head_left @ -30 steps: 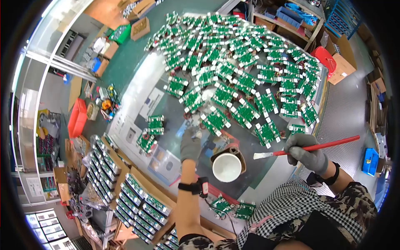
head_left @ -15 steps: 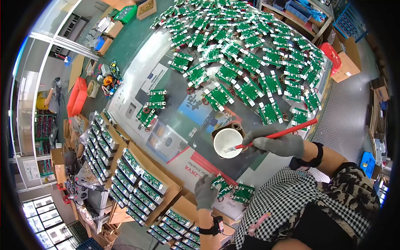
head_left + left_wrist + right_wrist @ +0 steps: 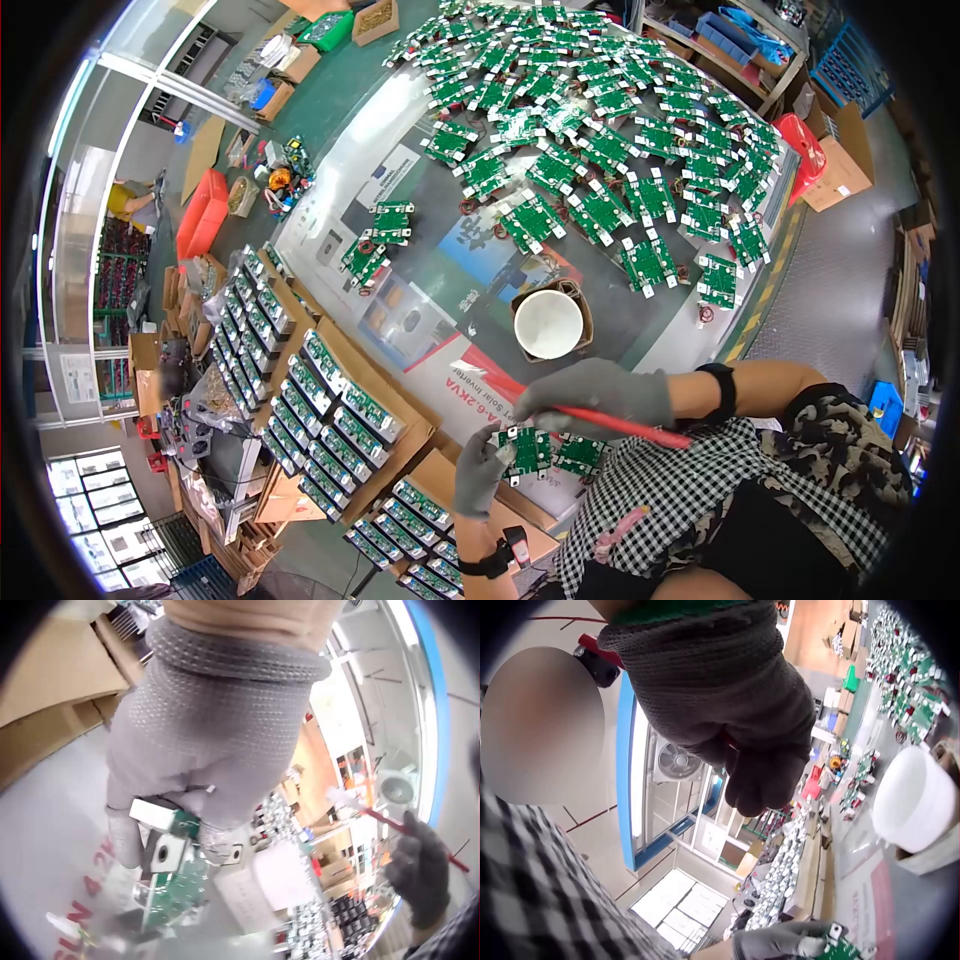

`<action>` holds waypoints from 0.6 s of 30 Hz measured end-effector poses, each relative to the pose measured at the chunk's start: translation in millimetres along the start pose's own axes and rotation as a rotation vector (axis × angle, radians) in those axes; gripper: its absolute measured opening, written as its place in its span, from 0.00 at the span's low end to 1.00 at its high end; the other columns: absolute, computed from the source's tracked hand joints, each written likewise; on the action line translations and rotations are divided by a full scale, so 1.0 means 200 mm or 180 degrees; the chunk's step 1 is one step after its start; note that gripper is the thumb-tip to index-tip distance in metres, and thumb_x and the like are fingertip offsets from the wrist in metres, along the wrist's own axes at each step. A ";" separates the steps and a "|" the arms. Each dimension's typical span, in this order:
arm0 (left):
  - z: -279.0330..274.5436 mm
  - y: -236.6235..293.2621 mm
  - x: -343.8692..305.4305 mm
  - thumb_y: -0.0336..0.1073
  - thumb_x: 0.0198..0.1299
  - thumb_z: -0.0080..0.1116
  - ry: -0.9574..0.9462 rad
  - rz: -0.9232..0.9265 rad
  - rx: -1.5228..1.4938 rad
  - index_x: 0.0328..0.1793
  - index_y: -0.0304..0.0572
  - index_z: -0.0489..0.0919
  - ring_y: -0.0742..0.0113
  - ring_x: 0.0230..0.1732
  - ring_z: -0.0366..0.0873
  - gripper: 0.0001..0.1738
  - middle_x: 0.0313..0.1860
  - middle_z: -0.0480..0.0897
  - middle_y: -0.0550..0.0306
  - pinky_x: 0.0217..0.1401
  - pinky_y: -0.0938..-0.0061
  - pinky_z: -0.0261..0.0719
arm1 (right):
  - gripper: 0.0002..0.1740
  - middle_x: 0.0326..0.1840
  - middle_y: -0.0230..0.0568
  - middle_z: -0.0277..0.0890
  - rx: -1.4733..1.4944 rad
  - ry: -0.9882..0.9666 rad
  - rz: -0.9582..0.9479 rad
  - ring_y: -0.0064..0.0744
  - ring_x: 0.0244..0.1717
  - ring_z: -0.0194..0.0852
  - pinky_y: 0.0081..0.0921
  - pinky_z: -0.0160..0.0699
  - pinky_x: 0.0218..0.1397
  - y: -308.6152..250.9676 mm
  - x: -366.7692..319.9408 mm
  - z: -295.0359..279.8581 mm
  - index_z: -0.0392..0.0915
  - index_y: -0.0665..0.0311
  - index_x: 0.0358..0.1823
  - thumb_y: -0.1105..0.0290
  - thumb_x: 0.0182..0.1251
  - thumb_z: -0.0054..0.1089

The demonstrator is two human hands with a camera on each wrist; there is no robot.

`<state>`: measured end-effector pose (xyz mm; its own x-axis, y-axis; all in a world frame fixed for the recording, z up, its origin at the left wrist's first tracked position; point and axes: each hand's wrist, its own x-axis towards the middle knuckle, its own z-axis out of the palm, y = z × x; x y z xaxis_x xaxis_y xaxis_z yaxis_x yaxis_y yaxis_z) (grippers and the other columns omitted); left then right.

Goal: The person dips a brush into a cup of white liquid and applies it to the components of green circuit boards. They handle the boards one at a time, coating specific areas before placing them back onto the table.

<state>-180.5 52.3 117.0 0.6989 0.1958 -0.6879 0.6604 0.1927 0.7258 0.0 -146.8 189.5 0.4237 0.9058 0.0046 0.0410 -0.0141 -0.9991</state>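
Observation:
In the head view the gloved left hand (image 3: 481, 474) pinches the edge of a green circuit board (image 3: 527, 451) near the table's front edge. The left wrist view shows that hand (image 3: 202, 742) with fingertips on the board's (image 3: 176, 896) white-ended corner. The gloved right hand (image 3: 598, 391) grips a red-handled brush (image 3: 640, 430), its bristle end hidden in the head view. In the left wrist view the pale bristles (image 3: 343, 797) point away from the fingers. A white tub (image 3: 548, 324) stands just beyond the right hand. A second board (image 3: 578, 455) lies beside the held one.
Many green boards (image 3: 530, 125) cover the table's far part, and a small group (image 3: 391, 222) lies at the left. Cardboard trays of boards (image 3: 350, 420) stand at the lower left. A red bin (image 3: 203, 213) and a carton (image 3: 840, 165) are farther out.
The left hand moved from mid-table to the front boards and now pinches one. The right hand brought the brush over to the tub, then back from it toward the held board.

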 end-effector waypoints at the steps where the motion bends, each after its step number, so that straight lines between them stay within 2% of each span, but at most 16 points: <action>1: 0.02 0.03 -0.05 0.34 0.57 0.63 0.0025 0.0023 0.0000 0.61 0.32 0.71 0.83 0.29 0.65 0.26 0.29 0.70 0.69 0.31 0.86 0.65 | 0.12 0.33 0.33 0.75 -0.0086 -0.0146 0.0030 0.29 0.33 0.76 0.27 0.76 0.38 0.04 0.02 0.05 0.72 0.57 0.50 0.70 0.65 0.53; 2: 0.03 0.06 -0.08 0.34 0.57 0.63 -0.0114 0.0129 -0.0300 0.61 0.32 0.70 0.84 0.28 0.64 0.27 0.29 0.70 0.70 0.30 0.87 0.63 | 0.13 0.34 0.35 0.75 -0.0474 0.0061 -0.0345 0.31 0.34 0.77 0.27 0.76 0.36 0.07 0.05 0.11 0.71 0.55 0.49 0.72 0.62 0.56; 5: 0.10 0.18 -0.21 0.35 0.56 0.64 -0.0355 0.0329 -0.0867 0.63 0.33 0.69 0.86 0.26 0.63 0.29 0.29 0.71 0.71 0.27 0.89 0.58 | 0.12 0.33 0.35 0.74 -0.0830 0.0113 -0.0494 0.31 0.33 0.76 0.28 0.75 0.36 0.08 0.08 0.21 0.71 0.55 0.45 0.73 0.60 0.57; 6: 0.13 0.22 -0.25 0.36 0.55 0.65 -0.0264 0.0249 -0.0923 0.62 0.33 0.69 0.85 0.26 0.63 0.30 0.29 0.72 0.70 0.27 0.89 0.59 | 0.10 0.33 0.35 0.74 -0.0461 0.0056 -0.0293 0.32 0.33 0.76 0.29 0.75 0.37 0.06 0.08 0.20 0.70 0.56 0.42 0.72 0.60 0.58; 7: 0.15 0.23 -0.27 0.37 0.54 0.66 -0.0183 0.0178 -0.0982 0.62 0.34 0.69 0.85 0.26 0.64 0.31 0.29 0.73 0.70 0.27 0.89 0.59 | 0.10 0.33 0.35 0.74 -0.0485 0.0060 -0.0304 0.32 0.33 0.76 0.29 0.75 0.37 0.05 0.08 0.19 0.70 0.56 0.42 0.72 0.60 0.58; 8: 0.16 0.19 -0.27 0.37 0.53 0.67 -0.0110 0.0239 -0.1186 0.62 0.34 0.69 0.82 0.31 0.71 0.31 0.33 0.76 0.65 0.31 0.88 0.67 | 0.10 0.34 0.35 0.74 -0.0494 0.0071 -0.0278 0.33 0.34 0.77 0.29 0.75 0.38 0.05 0.07 0.19 0.69 0.55 0.43 0.71 0.61 0.57; 9: 0.17 0.19 -0.27 0.37 0.53 0.67 -0.0135 0.0255 -0.1186 0.62 0.34 0.69 0.82 0.31 0.71 0.31 0.33 0.76 0.65 0.31 0.88 0.67 | 0.10 0.34 0.35 0.74 -0.0505 0.0088 -0.0249 0.34 0.35 0.77 0.29 0.75 0.39 0.04 0.07 0.18 0.69 0.55 0.43 0.70 0.61 0.57; 11: 0.18 0.23 -0.30 0.36 0.53 0.66 -0.0315 0.0432 -0.1717 0.61 0.34 0.70 0.76 0.39 0.76 0.30 0.41 0.79 0.59 0.38 0.84 0.73 | 0.10 0.35 0.36 0.73 -0.0407 0.0050 -0.0245 0.34 0.36 0.76 0.29 0.75 0.40 -0.02 0.05 0.17 0.69 0.56 0.43 0.70 0.62 0.56; 12: 0.18 0.26 -0.33 0.35 0.52 0.66 -0.0321 0.0471 -0.1634 0.62 0.33 0.69 0.71 0.49 0.76 0.31 0.49 0.78 0.55 0.48 0.80 0.75 | 0.10 0.35 0.36 0.73 -0.0279 -0.0011 -0.0242 0.33 0.37 0.76 0.29 0.74 0.41 -0.05 0.04 0.18 0.69 0.56 0.43 0.69 0.62 0.56; 15: 0.20 0.29 -0.36 0.36 0.52 0.67 -0.0475 0.0591 -0.1241 0.64 0.30 0.67 0.70 0.51 0.75 0.35 0.51 0.78 0.55 0.52 0.77 0.73 | 0.10 0.37 0.38 0.72 -0.0249 -0.0306 -0.0095 0.33 0.39 0.75 0.30 0.74 0.43 -0.10 0.04 0.19 0.68 0.58 0.43 0.70 0.61 0.56; 16: 0.19 0.28 -0.36 0.37 0.51 0.67 -0.0357 0.0406 -0.1022 0.65 0.26 0.65 0.68 0.53 0.74 0.38 0.53 0.77 0.54 0.57 0.75 0.71 | 0.10 0.37 0.38 0.72 -0.0239 -0.0300 -0.0107 0.33 0.39 0.75 0.30 0.74 0.43 -0.08 0.04 0.20 0.68 0.58 0.43 0.70 0.61 0.56; 18: 0.22 0.29 -0.38 0.37 0.51 0.67 -0.0363 0.0442 -0.1105 0.65 0.26 0.65 0.67 0.53 0.75 0.38 0.53 0.76 0.53 0.56 0.74 0.72 | 0.10 0.36 0.37 0.71 0.0141 -0.0260 -0.0138 0.31 0.39 0.74 0.30 0.73 0.45 -0.01 0.05 0.22 0.68 0.60 0.43 0.71 0.60 0.56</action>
<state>-184.3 6.6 211.4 0.8141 0.1386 -0.5640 0.4387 0.4895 0.7536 -36.1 -118.6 190.2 0.3472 0.9366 0.0462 0.0168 0.0431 -0.9989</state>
